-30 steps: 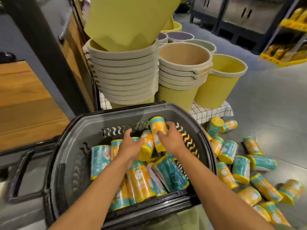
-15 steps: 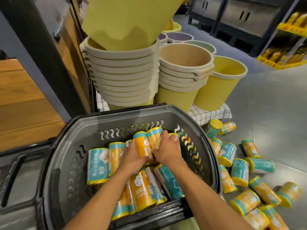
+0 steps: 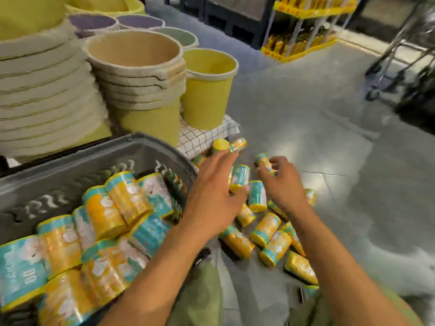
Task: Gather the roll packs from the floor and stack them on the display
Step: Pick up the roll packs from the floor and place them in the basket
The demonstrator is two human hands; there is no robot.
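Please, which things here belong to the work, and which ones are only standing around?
For the job: roll packs on the floor; packs in the basket; grey basket; left hand; right hand, gripping one pack.
Only around: stacked buckets; yellow bucket; checked cloth; yellow shelf.

Just right of the grey basket (image 3: pixel 141 147), we are holding our left hand (image 3: pixel 211 187) flat over the roll packs (image 3: pixel 266 229) lying on the floor (image 3: pixel 341 149), its thumb touching a teal pack (image 3: pixel 240 176). Farther right of the basket, our right hand (image 3: pixel 281 184) is pinching one small pack (image 3: pixel 264 162). Stacked packs (image 3: pixel 117 208) are filling the basket.
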